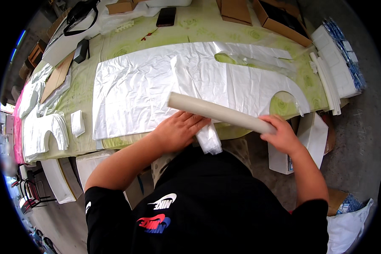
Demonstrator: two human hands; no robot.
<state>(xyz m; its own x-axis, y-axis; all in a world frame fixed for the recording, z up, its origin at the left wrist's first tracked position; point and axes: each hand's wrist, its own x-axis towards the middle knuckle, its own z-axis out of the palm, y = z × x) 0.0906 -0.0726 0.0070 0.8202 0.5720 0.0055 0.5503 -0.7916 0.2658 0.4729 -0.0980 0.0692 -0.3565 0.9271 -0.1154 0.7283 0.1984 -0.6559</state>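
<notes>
A flat stack of white plastic carrier bags (156,89) lies spread across the table with the green patterned cloth (114,46). My left hand (178,131) presses on the near edge of that stack and pinches a crumpled bit of white plastic (209,139) hanging over the table edge. My right hand (281,135) grips one end of a long beige cardboard tube (218,112), which slants up and to the left above the bags.
Smaller white bag stacks (44,131) and a folded white piece (78,122) lie at the left. Cardboard boxes (279,19), a black phone (166,16) and a dark strap (78,17) sit at the far side. White packs (338,63) stand at the right end.
</notes>
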